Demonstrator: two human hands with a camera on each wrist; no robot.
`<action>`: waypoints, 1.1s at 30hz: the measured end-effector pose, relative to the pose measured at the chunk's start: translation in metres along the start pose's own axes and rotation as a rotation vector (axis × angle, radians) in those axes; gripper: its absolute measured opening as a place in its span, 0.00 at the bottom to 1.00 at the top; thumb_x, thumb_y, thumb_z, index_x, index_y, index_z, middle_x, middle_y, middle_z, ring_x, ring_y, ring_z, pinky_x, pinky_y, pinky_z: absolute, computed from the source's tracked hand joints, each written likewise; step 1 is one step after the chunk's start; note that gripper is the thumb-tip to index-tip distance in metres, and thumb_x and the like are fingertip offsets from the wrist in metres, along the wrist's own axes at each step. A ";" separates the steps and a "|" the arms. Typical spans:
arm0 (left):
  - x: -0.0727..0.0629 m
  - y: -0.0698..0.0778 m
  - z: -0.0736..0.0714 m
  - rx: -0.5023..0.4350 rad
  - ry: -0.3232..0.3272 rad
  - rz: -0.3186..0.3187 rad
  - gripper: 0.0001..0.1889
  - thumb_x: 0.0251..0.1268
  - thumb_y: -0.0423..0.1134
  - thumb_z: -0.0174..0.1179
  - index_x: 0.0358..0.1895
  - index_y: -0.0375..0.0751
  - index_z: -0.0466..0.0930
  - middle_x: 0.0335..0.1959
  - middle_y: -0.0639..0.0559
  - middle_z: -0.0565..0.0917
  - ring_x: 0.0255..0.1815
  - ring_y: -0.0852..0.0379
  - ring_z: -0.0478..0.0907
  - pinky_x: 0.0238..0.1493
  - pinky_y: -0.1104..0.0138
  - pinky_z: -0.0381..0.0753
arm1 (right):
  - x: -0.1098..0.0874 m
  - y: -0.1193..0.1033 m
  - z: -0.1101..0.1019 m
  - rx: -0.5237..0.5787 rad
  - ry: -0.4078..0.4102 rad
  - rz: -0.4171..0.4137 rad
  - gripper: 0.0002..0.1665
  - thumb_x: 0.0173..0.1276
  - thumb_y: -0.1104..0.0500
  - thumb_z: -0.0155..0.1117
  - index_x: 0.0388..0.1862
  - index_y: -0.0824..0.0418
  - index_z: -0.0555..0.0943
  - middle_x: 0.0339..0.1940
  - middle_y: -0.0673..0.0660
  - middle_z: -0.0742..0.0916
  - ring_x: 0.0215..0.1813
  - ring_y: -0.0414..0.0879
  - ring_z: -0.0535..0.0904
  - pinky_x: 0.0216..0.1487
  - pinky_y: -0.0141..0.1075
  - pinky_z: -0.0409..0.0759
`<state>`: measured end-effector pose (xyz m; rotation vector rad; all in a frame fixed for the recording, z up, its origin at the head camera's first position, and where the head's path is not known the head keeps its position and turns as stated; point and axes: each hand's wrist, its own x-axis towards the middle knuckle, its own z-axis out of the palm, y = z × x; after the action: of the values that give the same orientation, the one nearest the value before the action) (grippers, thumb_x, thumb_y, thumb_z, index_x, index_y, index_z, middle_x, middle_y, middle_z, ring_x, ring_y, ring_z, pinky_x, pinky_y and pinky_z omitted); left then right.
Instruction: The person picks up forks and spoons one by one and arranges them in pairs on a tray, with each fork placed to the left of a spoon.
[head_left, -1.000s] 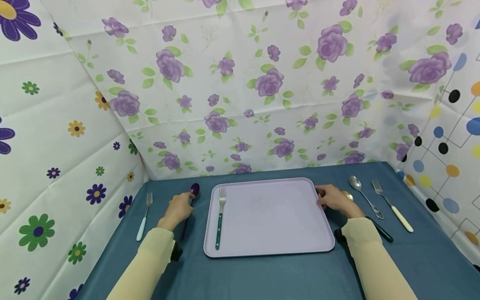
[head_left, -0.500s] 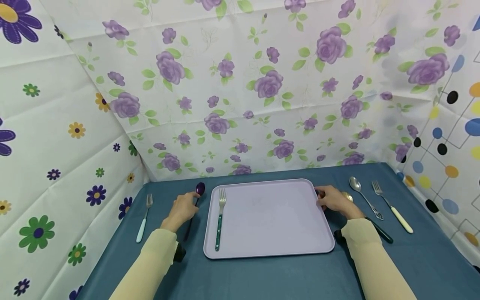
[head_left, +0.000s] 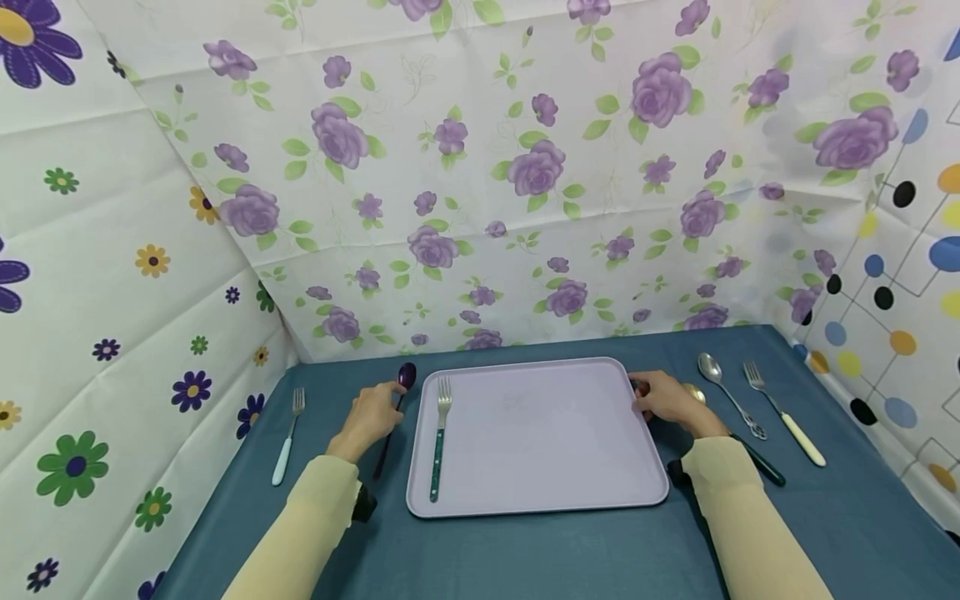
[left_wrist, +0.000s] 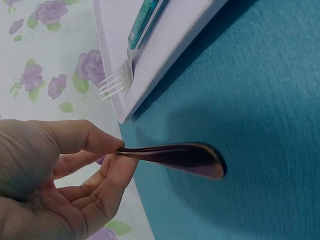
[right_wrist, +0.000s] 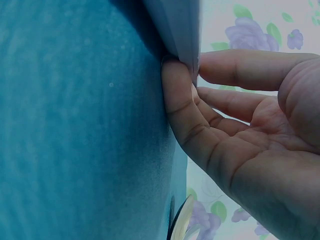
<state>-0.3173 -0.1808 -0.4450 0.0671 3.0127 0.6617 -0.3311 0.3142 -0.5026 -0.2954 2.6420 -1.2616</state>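
Note:
My left hand (head_left: 384,407) pinches the handle of a dark purple spoon (head_left: 406,377) between thumb and fingers. In the left wrist view the left hand (left_wrist: 119,150) keeps the purple spoon (left_wrist: 185,156) a little above the blue cloth, just left of the tray. A lavender tray (head_left: 540,433) lies in the middle of the table. A fork with a green handle (head_left: 438,446) lies along its left side, and the same fork (left_wrist: 134,42) shows at the tray's rim (left_wrist: 170,50). My right hand (head_left: 647,400) holds the tray's right edge. The thumb and index finger of the right hand (right_wrist: 192,75) pinch the rim (right_wrist: 182,30).
A fork with a pale blue handle (head_left: 285,437) lies at the far left. Right of the tray lie a gold spoon with a dark green handle (head_left: 763,468), partly under my right arm, a silver spoon (head_left: 727,392) and a cream-handled fork (head_left: 783,414). Flowered sheets wall in the table.
My left hand has carried the purple spoon a little to the right and away, closer to the tray's left edge. The right hand has stayed on the tray's rim.

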 end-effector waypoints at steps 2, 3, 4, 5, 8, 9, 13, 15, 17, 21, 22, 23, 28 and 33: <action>0.000 0.001 0.000 -0.002 -0.008 0.004 0.22 0.67 0.28 0.66 0.65 0.34 0.80 0.32 0.46 0.83 0.29 0.52 0.79 0.33 0.58 0.79 | -0.001 -0.001 0.000 0.001 -0.003 -0.007 0.39 0.62 0.74 0.61 0.72 0.86 0.63 0.28 0.57 0.77 0.27 0.47 0.78 0.32 0.41 0.83; 0.000 0.002 0.000 -0.002 -0.010 0.005 0.23 0.67 0.28 0.66 0.65 0.34 0.80 0.32 0.46 0.83 0.30 0.52 0.79 0.33 0.58 0.79 | -0.001 -0.001 0.000 0.002 -0.003 -0.010 0.39 0.62 0.74 0.61 0.72 0.86 0.63 0.28 0.57 0.77 0.27 0.47 0.78 0.32 0.41 0.83; 0.000 0.002 0.000 -0.002 -0.012 0.006 0.23 0.67 0.28 0.66 0.65 0.34 0.80 0.32 0.46 0.83 0.30 0.52 0.79 0.33 0.58 0.80 | -0.001 -0.001 0.000 0.004 -0.002 -0.010 0.39 0.62 0.75 0.61 0.72 0.86 0.63 0.28 0.57 0.77 0.27 0.47 0.78 0.32 0.41 0.83; 0.000 0.003 0.000 -0.005 -0.017 0.004 0.23 0.67 0.28 0.66 0.65 0.34 0.80 0.32 0.46 0.82 0.29 0.52 0.78 0.33 0.58 0.79 | -0.002 -0.002 0.000 0.005 -0.002 -0.012 0.39 0.62 0.75 0.61 0.72 0.86 0.63 0.28 0.57 0.77 0.27 0.47 0.78 0.32 0.42 0.83; 0.000 0.003 0.000 -0.010 -0.023 -0.002 0.23 0.67 0.28 0.66 0.65 0.34 0.79 0.32 0.46 0.82 0.29 0.52 0.78 0.32 0.59 0.78 | -0.002 -0.002 0.000 0.007 -0.002 -0.007 0.39 0.63 0.74 0.62 0.72 0.85 0.63 0.28 0.57 0.77 0.27 0.47 0.78 0.32 0.42 0.83; 0.000 0.003 0.000 -0.011 -0.024 -0.003 0.23 0.67 0.28 0.66 0.65 0.34 0.79 0.32 0.47 0.82 0.29 0.52 0.78 0.32 0.60 0.78 | -0.002 -0.002 0.000 0.008 -0.001 -0.001 0.39 0.63 0.74 0.62 0.73 0.85 0.63 0.28 0.57 0.77 0.27 0.47 0.78 0.33 0.41 0.83; 0.000 0.005 0.001 -0.016 -0.025 0.005 0.24 0.66 0.28 0.67 0.65 0.34 0.79 0.32 0.47 0.82 0.29 0.52 0.78 0.32 0.60 0.79 | -0.001 -0.003 0.000 0.008 -0.002 0.006 0.40 0.64 0.74 0.62 0.73 0.85 0.62 0.28 0.57 0.77 0.28 0.47 0.78 0.33 0.42 0.83; -0.001 0.007 0.001 -0.016 -0.027 0.007 0.24 0.66 0.28 0.67 0.66 0.35 0.79 0.32 0.46 0.83 0.29 0.52 0.78 0.33 0.59 0.79 | -0.002 -0.003 -0.001 0.009 -0.002 0.002 0.40 0.64 0.74 0.62 0.73 0.85 0.62 0.28 0.57 0.77 0.27 0.48 0.78 0.33 0.43 0.83; -0.002 0.009 0.001 -0.013 -0.031 0.008 0.24 0.66 0.28 0.67 0.66 0.35 0.79 0.33 0.47 0.83 0.29 0.52 0.78 0.33 0.59 0.79 | -0.001 -0.002 -0.002 0.008 -0.002 -0.001 0.39 0.64 0.74 0.62 0.73 0.85 0.63 0.29 0.58 0.77 0.27 0.48 0.78 0.33 0.43 0.83; -0.003 0.016 0.000 -0.011 -0.037 0.007 0.24 0.66 0.28 0.67 0.66 0.36 0.79 0.33 0.46 0.83 0.29 0.52 0.78 0.32 0.60 0.78 | 0.000 -0.001 -0.003 0.008 -0.008 -0.002 0.39 0.64 0.74 0.62 0.73 0.85 0.62 0.29 0.58 0.77 0.28 0.48 0.79 0.33 0.42 0.83; -0.004 0.017 0.000 -0.009 -0.035 0.010 0.24 0.66 0.28 0.67 0.66 0.36 0.79 0.34 0.46 0.83 0.29 0.52 0.78 0.32 0.60 0.78 | 0.000 -0.001 -0.003 0.009 -0.008 -0.001 0.39 0.64 0.74 0.62 0.73 0.85 0.62 0.29 0.58 0.78 0.28 0.48 0.79 0.33 0.42 0.83; -0.004 0.018 0.000 -0.010 -0.034 0.011 0.24 0.66 0.28 0.67 0.66 0.35 0.79 0.34 0.46 0.83 0.29 0.52 0.78 0.32 0.60 0.78 | 0.000 -0.001 -0.003 0.009 -0.007 0.000 0.39 0.64 0.74 0.62 0.73 0.85 0.62 0.29 0.58 0.78 0.28 0.48 0.78 0.33 0.42 0.83; -0.005 0.022 0.002 -0.014 -0.031 0.024 0.24 0.66 0.28 0.67 0.66 0.35 0.79 0.33 0.47 0.83 0.28 0.53 0.78 0.31 0.61 0.78 | 0.001 0.001 -0.002 0.002 -0.003 -0.008 0.39 0.64 0.75 0.62 0.73 0.85 0.63 0.29 0.58 0.78 0.27 0.47 0.79 0.33 0.42 0.83; -0.007 0.024 0.005 -0.030 -0.042 0.025 0.25 0.66 0.27 0.66 0.67 0.35 0.79 0.29 0.48 0.82 0.25 0.53 0.76 0.26 0.64 0.74 | 0.000 0.001 0.000 0.005 -0.005 -0.005 0.39 0.64 0.74 0.62 0.73 0.85 0.63 0.29 0.58 0.78 0.27 0.48 0.79 0.33 0.42 0.83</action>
<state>-0.3091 -0.1570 -0.4389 0.1154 2.9655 0.6980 -0.3317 0.3153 -0.5035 -0.3044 2.6349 -1.2678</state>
